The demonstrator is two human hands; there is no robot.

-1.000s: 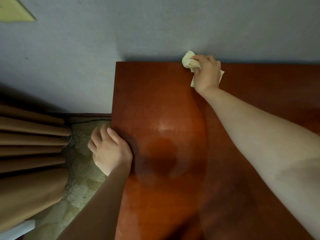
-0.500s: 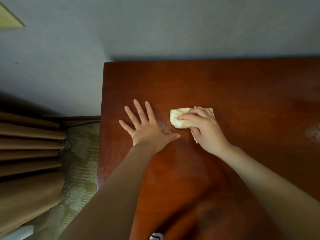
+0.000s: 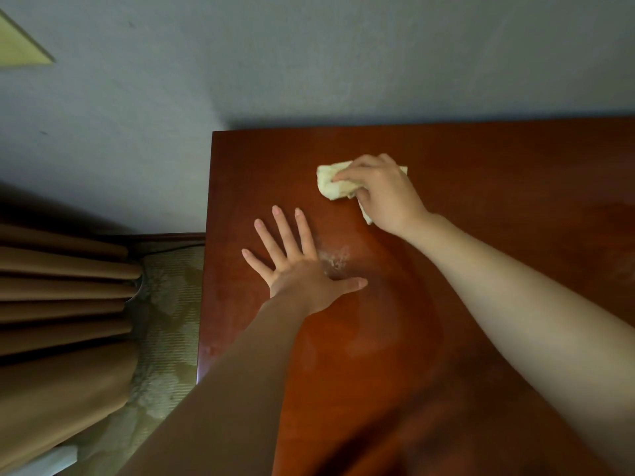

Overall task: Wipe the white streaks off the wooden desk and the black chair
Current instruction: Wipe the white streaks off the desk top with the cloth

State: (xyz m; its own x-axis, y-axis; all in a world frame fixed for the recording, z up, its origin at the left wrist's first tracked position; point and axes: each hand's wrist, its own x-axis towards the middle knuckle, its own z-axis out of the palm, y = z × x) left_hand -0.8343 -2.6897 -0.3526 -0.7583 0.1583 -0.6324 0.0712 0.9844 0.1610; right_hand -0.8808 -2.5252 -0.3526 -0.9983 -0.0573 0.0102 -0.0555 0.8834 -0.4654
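A crumpled pale yellow cloth (image 3: 335,182) is grasped in the right hand (image 3: 385,194), fingers curled over it, and is pressed onto the reddish wooden surface (image 3: 481,187) near its far edge. The left hand (image 3: 299,269) is laid flat on the surface with fingers spread and straight, nothing held. A white powdery streak (image 3: 335,257) is seen just beside the left index finger, between the two hands. Brown curtains (image 3: 65,304) and patterned carpet (image 3: 168,304) are seen at the left.
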